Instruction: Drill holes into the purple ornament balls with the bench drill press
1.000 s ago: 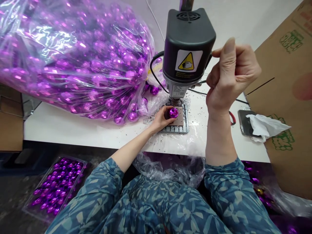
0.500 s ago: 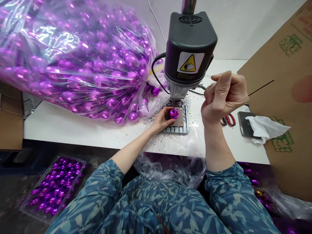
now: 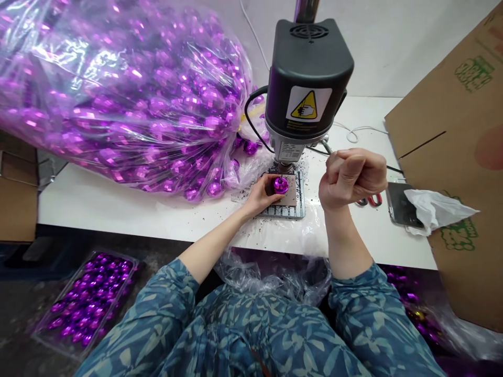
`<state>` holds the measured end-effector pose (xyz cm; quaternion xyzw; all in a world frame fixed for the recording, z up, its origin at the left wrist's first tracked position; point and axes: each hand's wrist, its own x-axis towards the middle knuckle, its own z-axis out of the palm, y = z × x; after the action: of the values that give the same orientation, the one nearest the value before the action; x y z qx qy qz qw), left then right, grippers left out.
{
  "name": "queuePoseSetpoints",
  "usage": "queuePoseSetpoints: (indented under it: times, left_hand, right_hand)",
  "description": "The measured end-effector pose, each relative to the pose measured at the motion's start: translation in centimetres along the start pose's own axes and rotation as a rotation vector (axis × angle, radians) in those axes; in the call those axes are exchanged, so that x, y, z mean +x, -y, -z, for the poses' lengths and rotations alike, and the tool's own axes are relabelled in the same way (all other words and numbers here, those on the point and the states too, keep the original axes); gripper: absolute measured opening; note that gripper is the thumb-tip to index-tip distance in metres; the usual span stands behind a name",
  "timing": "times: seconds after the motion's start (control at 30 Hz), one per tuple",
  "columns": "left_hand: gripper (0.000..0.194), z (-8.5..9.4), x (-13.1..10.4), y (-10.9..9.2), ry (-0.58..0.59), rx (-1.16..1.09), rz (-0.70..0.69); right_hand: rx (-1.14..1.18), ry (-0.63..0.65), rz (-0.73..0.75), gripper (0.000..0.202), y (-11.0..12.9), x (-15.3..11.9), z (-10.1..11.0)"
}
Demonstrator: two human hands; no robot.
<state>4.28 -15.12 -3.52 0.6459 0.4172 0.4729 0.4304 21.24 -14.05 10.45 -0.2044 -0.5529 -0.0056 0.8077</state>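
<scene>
My left hand (image 3: 262, 195) is closed around a shiny purple faceted ball (image 3: 281, 185), with thumb and fingers at its sides. The ball sits on a small brown board (image 3: 290, 198) upon the slotted metal base (image 3: 299, 210) of a bench drill press (image 3: 310, 73). Straight above it is the chuck (image 3: 283, 166), and the bit reaches down to the ball's top. My right hand (image 3: 351, 177) is a fist to the right of the drill head, wrapped round the end of the feed lever (image 3: 326, 147). The fingers hide the lever's grip.
A big clear bag of purple balls (image 3: 157, 115) fills the left of the white table (image 3: 157, 212). Dark shavings surround the base. Rightward are red-handled scissors (image 3: 375, 200), a phone (image 3: 401, 204), tissue (image 3: 438, 209) and a cardboard box (image 3: 463, 157). A tray of balls (image 3: 135, 262) lies lower left.
My right fist has come down and slightly left with the lever. My left hand and the ball have stayed almost in place. The view has shifted a little.
</scene>
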Motion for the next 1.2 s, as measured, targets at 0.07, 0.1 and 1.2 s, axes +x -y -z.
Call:
queuePoseSetpoints:
  times: [0.07,0.1,1.2]
  left_hand:
    - [0.064,-0.1,0.0,0.2,-0.008,-0.012,0.003]
    - [0.064,-0.1,0.0,0.3,-0.012,-0.014,0.004]
    - [0.052,1.0,-15.0,-8.0,0.657,0.566,-0.03]
  right_hand:
    - [0.011,0.004,0.007,0.029,-0.3,-0.3,0.2]
    - [0.018,0.004,0.01,0.029,-0.5,-0.4,0.3]
    - [0.167,0.018,-0.325,0.038,1.8,6.5,-3.2]
